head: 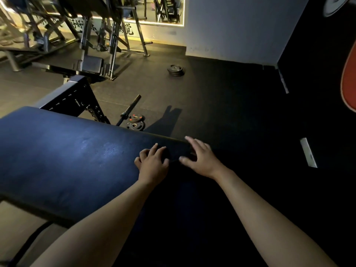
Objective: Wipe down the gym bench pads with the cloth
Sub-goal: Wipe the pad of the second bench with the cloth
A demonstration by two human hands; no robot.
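The dark blue bench pad [73, 155] runs from the left edge to the middle of the head view. At its dim right end lies what looks like a dark cloth [176, 152], hard to make out against the pad. My left hand [152, 162] rests on the pad at the cloth's left edge, fingers a little bent. My right hand [201, 158] lies flat with spread fingers on the cloth's right side, at the pad's end. Both forearms reach in from the bottom.
Beyond the pad, two small weight plates [135, 122] and a barbell end [129, 110] lie on the black rubber floor. A plate stack [175, 70] sits farther back. The bench frame [77, 97] and other machines [100, 45] stand at back left. A red pad [349, 81] is at the right edge.
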